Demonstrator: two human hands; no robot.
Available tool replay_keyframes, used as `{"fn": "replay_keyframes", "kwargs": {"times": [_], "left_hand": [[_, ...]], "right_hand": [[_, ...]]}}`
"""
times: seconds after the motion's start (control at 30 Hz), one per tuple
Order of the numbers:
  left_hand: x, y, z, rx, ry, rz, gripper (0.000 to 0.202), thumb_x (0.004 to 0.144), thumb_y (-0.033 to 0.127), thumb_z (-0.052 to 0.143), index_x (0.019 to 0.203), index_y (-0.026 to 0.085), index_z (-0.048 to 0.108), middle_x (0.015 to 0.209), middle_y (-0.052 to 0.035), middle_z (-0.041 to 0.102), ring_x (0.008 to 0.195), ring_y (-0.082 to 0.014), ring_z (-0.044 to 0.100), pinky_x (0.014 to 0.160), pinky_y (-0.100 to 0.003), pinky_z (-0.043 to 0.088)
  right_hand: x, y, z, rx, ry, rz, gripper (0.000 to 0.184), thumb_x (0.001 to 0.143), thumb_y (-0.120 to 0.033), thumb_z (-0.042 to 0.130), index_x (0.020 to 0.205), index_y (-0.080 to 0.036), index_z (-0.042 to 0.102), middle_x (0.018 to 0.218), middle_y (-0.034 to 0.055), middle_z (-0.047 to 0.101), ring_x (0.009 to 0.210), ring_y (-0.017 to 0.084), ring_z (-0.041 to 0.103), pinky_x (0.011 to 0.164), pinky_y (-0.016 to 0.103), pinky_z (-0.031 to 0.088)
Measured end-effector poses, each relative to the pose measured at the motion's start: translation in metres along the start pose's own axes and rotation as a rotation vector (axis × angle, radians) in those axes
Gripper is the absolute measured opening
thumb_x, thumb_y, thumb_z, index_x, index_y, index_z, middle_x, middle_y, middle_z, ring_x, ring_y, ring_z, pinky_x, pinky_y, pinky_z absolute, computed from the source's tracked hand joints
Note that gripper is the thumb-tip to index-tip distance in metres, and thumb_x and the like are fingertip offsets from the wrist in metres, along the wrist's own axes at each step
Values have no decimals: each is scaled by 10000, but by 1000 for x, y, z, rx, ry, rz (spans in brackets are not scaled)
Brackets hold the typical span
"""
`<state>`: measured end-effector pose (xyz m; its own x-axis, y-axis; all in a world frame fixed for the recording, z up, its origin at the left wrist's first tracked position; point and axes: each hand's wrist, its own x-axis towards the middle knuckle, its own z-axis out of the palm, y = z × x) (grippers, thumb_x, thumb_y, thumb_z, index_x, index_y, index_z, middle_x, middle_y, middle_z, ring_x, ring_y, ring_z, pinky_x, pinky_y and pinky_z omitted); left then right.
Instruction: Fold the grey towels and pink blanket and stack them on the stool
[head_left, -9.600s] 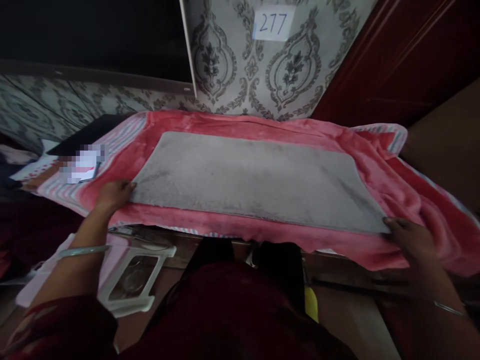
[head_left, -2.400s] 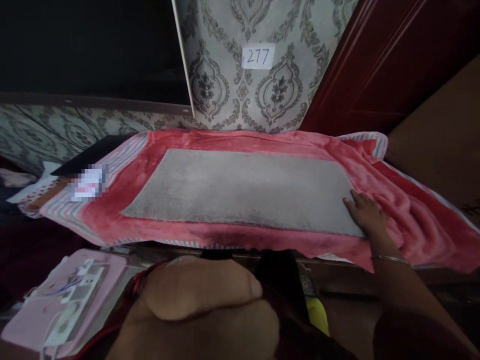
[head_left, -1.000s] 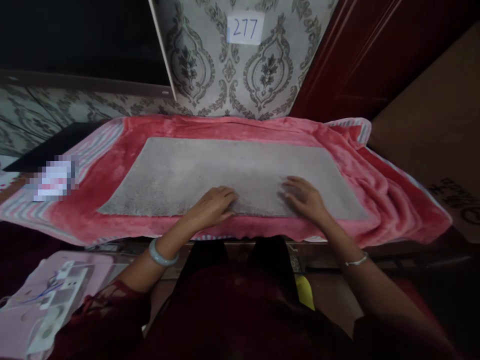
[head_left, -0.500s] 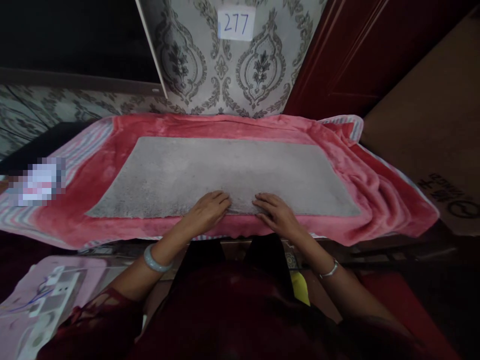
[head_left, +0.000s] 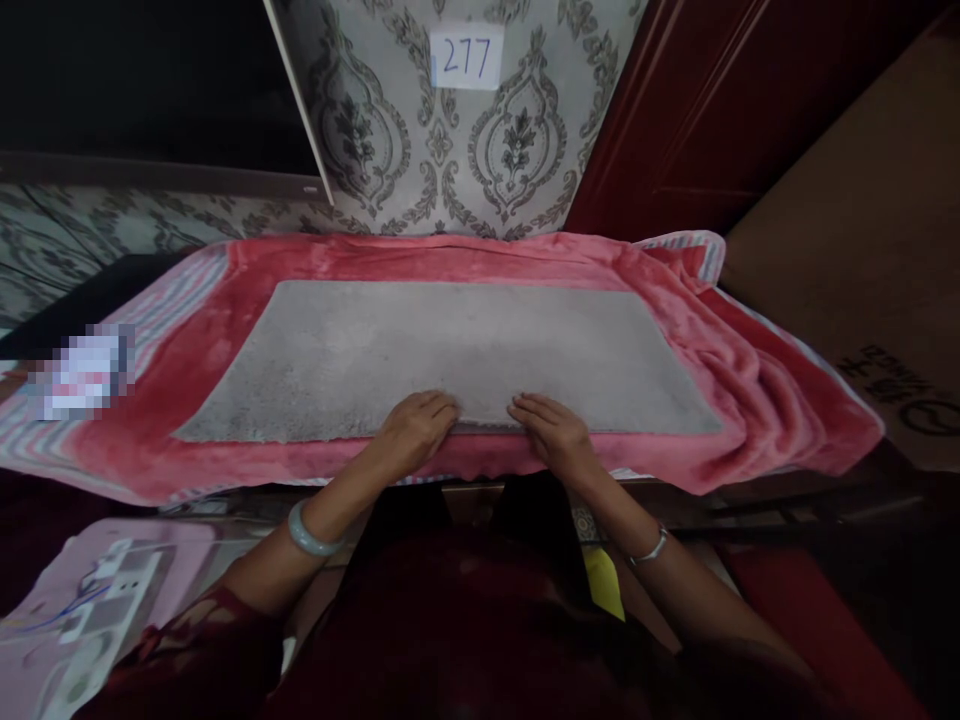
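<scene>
A long grey mat (head_left: 450, 345) with a short, fuzzy surface lies spread out on a pink and red plush blanket (head_left: 247, 262). At the middle of the mat's near edge, my left hand (head_left: 418, 430) has its fingers closed over the edge. A short gap to the right, my right hand (head_left: 553, 432) holds the same edge with fingers bent together. Between the two hands the edge looks slightly raised. My thumbs are mostly hidden.
A television (head_left: 150, 90) stands at the back left before patterned wallpaper bearing a paper marked 277 (head_left: 466, 56). To the right are a dark red door (head_left: 690, 110) and a cardboard box (head_left: 855, 220). A power strip (head_left: 112, 610) lies on a pink surface at lower left.
My fingers have gone from lying on the mat's near edge to closing on it. The edge between my hands has lifted a little. The view has tilted slightly.
</scene>
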<state>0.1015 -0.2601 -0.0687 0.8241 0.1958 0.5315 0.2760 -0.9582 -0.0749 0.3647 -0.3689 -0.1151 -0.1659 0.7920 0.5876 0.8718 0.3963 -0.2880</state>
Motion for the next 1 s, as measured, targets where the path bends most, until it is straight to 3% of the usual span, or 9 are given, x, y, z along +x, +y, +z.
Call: {"fn": "replay_keyframes", "kwargs": {"times": [0.17,0.3,0.37,0.43,0.5,0.57,0.7,1.0], "left_hand": [[-16,4,0,-112,-14,-45,216,976,140,508,1024,161,717,1126,-128,741,1072,-234,674,913,-410,561],[-19,-19,-22,-202,-54,-193,294,1018,280,482,1183,201,713,1175,-103,750,1153,-221,675,1017,-412,535],[-18,-38,-34,-98,-135,-357,435,1009,371,489,1374,180,629,1388,-155,658,1338,-286,576,1119,-489,462],[-19,-54,-40,44,-253,-528,618,990,474,495,1526,167,487,1596,-183,454,1504,-362,374,1201,-584,335],[-23,-65,-39,139,-387,-664,710,982,550,469,1590,191,396,1681,-162,304,1562,-405,220,1218,-653,244],[-29,-69,-34,168,-504,-735,721,990,586,418,1614,233,353,1707,-127,246,1573,-415,162,1215,-679,210],[-37,-67,-27,160,-563,-761,713,1004,602,354,1632,266,309,1723,-86,198,1580,-397,145,1229,-660,190],[-42,-70,-25,117,-462,-747,706,989,609,399,1602,259,383,1695,-120,280,1561,-427,201,1203,-701,213]], "right_hand": [[-9,-6,-5,28,26,-26,325,1021,-171,490,1215,-226,745,1266,100,740,1259,238,648,1050,477,553],[-2,9,-32,-17,-13,58,328,1056,-319,464,1195,-240,750,1173,91,770,1156,238,692,1049,468,538],[3,28,-48,-162,-57,154,420,1061,-406,423,1345,-231,679,1310,115,713,1265,274,626,1101,511,482],[4,50,-58,-353,-125,273,555,1049,-500,393,1517,-232,526,1523,131,554,1427,334,471,1141,585,409],[-1,69,-63,-508,-218,400,643,1035,-570,355,1608,-279,379,1642,109,401,1500,380,347,1136,654,366],[-10,82,-62,-586,-307,495,656,1031,-602,309,1632,-339,308,1673,72,349,1510,388,316,1128,677,354],[-25,90,-57,-608,-359,551,640,1036,-608,253,1626,-368,310,1675,32,351,1514,362,312,1153,640,345],[-17,93,-63,-522,-380,564,636,1024,-597,287,1596,-341,392,1665,49,370,1502,367,345,1147,659,349]]}}
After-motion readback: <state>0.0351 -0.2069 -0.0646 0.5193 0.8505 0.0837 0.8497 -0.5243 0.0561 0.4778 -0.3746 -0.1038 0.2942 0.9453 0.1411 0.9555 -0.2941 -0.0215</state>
